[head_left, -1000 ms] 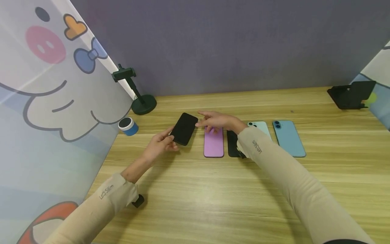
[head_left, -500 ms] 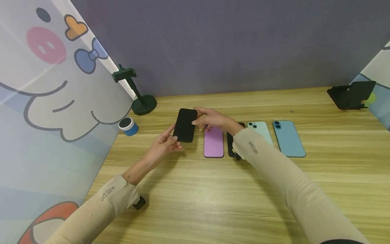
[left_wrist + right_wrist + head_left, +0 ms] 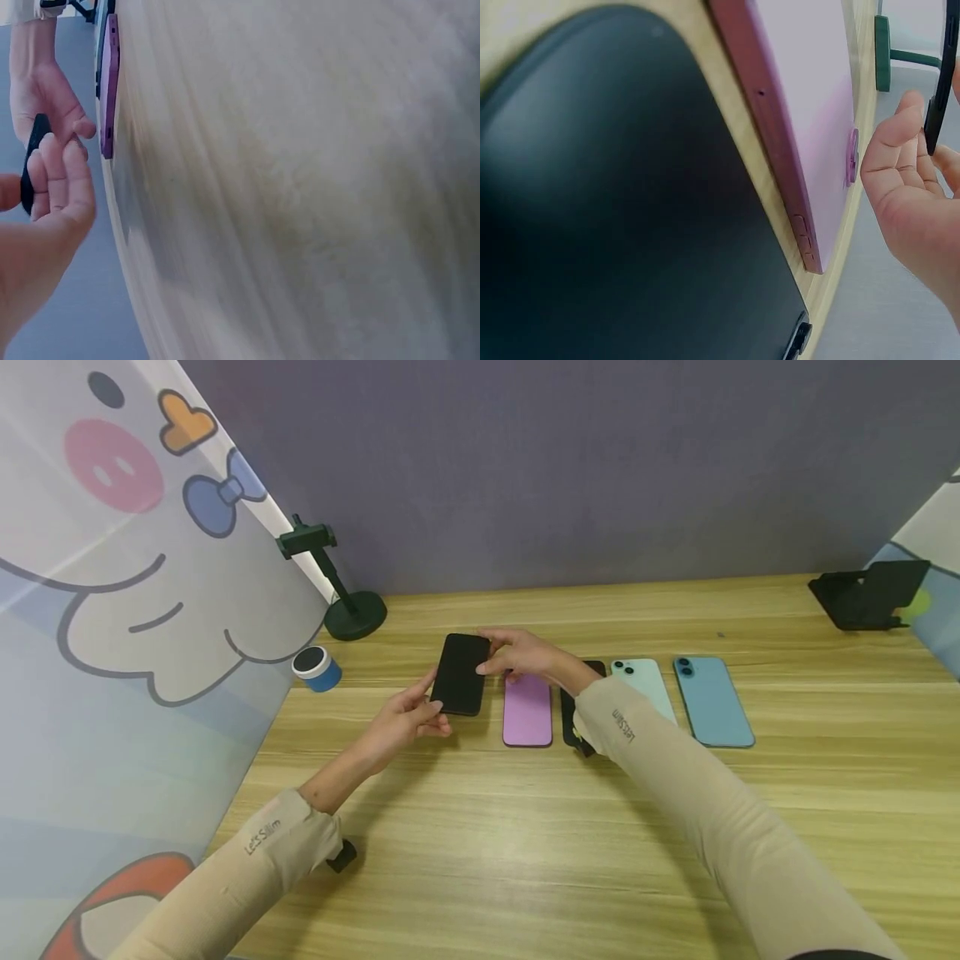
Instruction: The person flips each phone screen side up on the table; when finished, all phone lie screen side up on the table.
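I see the right hand (image 3: 528, 657) has just set its thumb over the raised phone (image 3: 460, 675), seemingly pinching it; the left hand (image 3: 402, 723) pinches too, sharing support.

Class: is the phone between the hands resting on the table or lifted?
Lifted: both wrist views show the black phone held apart from the table.

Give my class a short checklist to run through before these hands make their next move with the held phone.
1. Left hand gripping the held phone at a near corner: ok.
2. Right hand gripping its opposite side: ok.
3. Held phone lifted off the table: ok.
4. Purple phone in full sight from the head view: not ok, the right hand covers its far end.
5. Held phone switched on: cannot tell; its visible face is dark.
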A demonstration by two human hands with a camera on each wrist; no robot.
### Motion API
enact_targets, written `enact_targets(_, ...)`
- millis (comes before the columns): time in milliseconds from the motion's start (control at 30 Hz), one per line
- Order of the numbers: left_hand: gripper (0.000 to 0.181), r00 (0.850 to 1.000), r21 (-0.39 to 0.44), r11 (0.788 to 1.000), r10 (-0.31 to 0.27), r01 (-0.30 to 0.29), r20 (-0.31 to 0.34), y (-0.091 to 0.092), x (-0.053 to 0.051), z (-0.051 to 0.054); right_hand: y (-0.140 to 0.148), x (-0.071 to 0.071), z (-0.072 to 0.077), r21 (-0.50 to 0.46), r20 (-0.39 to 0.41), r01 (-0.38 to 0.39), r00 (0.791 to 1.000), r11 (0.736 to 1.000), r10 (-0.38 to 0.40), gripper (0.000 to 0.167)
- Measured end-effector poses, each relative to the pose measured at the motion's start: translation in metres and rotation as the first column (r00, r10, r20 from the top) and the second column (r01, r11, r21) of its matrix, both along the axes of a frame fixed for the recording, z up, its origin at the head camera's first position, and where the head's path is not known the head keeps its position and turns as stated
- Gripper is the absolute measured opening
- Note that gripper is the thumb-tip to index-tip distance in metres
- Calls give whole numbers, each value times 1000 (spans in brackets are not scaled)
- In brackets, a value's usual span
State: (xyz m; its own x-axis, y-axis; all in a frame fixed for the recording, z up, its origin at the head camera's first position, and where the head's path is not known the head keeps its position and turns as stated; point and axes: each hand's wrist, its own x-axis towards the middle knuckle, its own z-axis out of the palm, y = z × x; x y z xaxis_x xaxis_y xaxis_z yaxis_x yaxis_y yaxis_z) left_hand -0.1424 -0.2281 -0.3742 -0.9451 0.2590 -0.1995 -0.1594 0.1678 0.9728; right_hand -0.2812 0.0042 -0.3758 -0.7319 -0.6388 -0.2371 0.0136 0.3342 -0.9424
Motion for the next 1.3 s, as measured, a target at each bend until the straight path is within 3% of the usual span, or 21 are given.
enact_targets(200, 78, 999, -194, 980, -33, 30, -11, -2, -3, -2, 0, 1, 0, 25, -3, 11, 1000, 1000, -11, 81)
enact_targets(467, 89, 997, -324, 944, -76, 63, -27, 1, -4, -6, -1, 3, -2, 70, -30, -6, 1000, 998, 8, 82)
enact_targets(600, 93, 997, -365, 928, -77, 71, -3, 2, -4, -5, -2, 3, -1, 99, -47, -35, 998, 995, 39, 83)
enact_targets(867, 101, 989, -384, 913, -101, 135, 106, 4, -7, -6, -2, 6, -1, 154, -79, -96, 991, 983, 109, 85)
enact_targets(1300, 101, 976, -462, 862, -148, 207, 162, 6, -12, -4, -3, 6, -1, 229, -83, -118, 987, 966, 140, 84)
